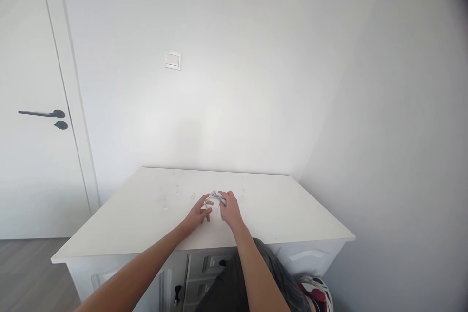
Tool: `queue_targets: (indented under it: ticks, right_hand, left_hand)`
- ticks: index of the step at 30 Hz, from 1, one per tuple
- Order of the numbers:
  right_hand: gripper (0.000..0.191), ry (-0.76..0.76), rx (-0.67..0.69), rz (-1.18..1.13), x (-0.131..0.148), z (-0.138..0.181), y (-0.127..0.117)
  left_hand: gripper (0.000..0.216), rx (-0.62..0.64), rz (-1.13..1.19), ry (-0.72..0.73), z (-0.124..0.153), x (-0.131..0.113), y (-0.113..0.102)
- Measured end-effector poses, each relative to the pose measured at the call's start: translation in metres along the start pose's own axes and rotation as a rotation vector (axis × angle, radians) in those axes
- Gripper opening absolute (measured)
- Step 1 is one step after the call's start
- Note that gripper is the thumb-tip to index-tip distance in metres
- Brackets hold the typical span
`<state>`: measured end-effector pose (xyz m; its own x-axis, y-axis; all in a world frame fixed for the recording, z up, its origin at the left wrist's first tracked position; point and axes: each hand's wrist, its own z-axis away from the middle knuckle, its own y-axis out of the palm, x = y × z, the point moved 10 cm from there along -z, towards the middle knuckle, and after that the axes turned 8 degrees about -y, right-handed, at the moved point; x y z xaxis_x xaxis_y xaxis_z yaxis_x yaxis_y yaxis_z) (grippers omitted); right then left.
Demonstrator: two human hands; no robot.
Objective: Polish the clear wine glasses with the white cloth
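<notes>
A small clear, see-through container (pixel 212 206), perhaps a glass or jar, is between my two hands just above or on the white cabinet top (pixel 285 209). My left hand (pixel 199 212) grips its left side, thumb and fingers curled round it. A crumpled grey-white cloth (pixel 218 197) lies over the container's upper part. My right hand (pixel 230 208) is closed on this cloth and presses it against the container. The exact shape of the container is hard to make out, since it is transparent and partly hidden by fingers.
Faint clear spots or small transparent bits (pixel 165 204) mark the left part of the top. Below are drawers and doors with dark handles (pixel 177 295). My leg in dark trousers (pixel 272 263) and a red-and-white shoe (pixel 318 292) are close to the front. A wall stands behind.
</notes>
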<state>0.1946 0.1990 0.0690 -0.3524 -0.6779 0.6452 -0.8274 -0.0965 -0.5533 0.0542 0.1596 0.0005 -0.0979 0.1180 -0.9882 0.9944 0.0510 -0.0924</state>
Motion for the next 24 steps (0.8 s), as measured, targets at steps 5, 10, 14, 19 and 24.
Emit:
queue_targets:
  ticks: [5,10,14,19,24]
  right_hand:
    - [0.040,0.019,0.139,-0.030,0.002,0.004,0.015]
    - [0.040,-0.106,0.169,0.102,0.021,0.007,0.010]
    - [0.043,-0.259,0.270,0.144,0.045,0.014,0.016]
    - [0.050,-0.276,0.190,0.201,0.047,0.010,0.014]
    - [0.034,0.012,0.112,-0.105,0.009,-0.002,0.019]
  left_hand:
    - [0.062,0.013,0.023,0.009,0.000,0.002,0.001]
    - [0.058,0.019,-0.026,-0.007,-0.005,0.012,0.003]
    - [0.053,0.012,-0.039,0.006,-0.005,0.012,0.001]
    - [0.048,-0.009,0.010,0.027,-0.001,0.003,-0.002]
    - [0.049,0.057,0.042,0.043,0.004,-0.007,0.004]
